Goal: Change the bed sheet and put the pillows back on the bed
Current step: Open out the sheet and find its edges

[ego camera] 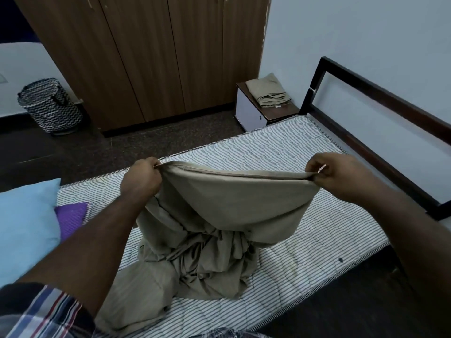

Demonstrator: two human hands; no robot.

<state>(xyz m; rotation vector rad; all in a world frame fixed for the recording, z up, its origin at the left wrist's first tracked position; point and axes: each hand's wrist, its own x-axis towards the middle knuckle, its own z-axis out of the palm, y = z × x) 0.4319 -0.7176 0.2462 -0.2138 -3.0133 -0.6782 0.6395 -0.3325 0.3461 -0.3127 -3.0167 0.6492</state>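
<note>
While I scan from the left edge, I pick up a zigzag-patterned laundry basket [50, 105] on the floor by the wooden wardrobe [146, 57], then a light blue pillow [26, 230] lying at the near-left end of the striped mattress [280, 152], with a purple item [71, 219] tucked just beside it.

Next comes my left hand [141, 180], fingers curled tight and pinching one end of a hemmed edge of the beige bed sheet [227, 211]. That edge is stretched fairly taut between my hands above the mattress, and below it most of the sheet hangs down into a crumpled heap resting on the middle of the bare mattress. My right hand [334, 173] pinches the other end of that same edge, thumb against curled fingers.

Beyond the far corner of the bed, a folded beige cloth [271, 93] sits on the bedside cabinet [256, 113], and the dark headboard frame [378, 113] runs along the wall on the right.

I judge I am at the spreading step: the mattress is stripped and the sheet is only partly opened. The next move, as I read it, calls for keeping both pinches firm, lifting and shaking the cloth open, then finding the corners before laying it flat. The pillow will likely need shifting clear of the sheet.
</note>
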